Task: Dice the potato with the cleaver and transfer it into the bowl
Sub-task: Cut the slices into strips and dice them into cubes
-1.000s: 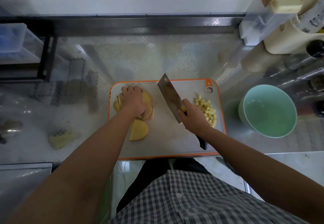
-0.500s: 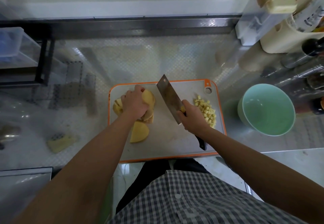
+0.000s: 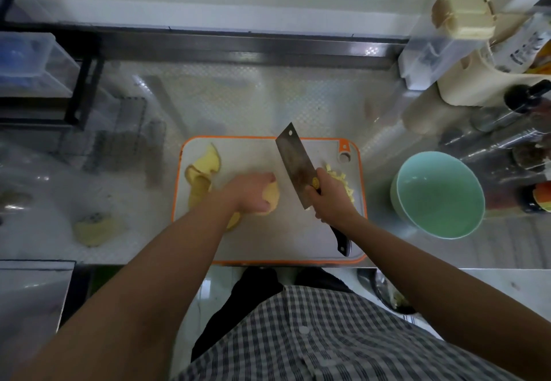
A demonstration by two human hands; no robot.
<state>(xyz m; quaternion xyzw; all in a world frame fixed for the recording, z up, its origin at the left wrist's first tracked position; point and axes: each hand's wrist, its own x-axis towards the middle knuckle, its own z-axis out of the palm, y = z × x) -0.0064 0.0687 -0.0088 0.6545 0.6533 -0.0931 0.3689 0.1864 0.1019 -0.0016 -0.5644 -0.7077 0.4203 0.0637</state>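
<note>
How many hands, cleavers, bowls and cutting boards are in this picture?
Hands: 2, the left hand holding a potato piece, the right hand gripping the cleaver
Cleavers: 1
Bowls: 1, the green bowl, standing right of the board
Cutting boards: 1, the orange-edged cutting board
Total: 5

You have open room between the orange-rimmed white cutting board (image 3: 268, 240) and the round mint-green bowl (image 3: 438, 198). Dark bottles (image 3: 526, 96) crowd behind it.
</note>
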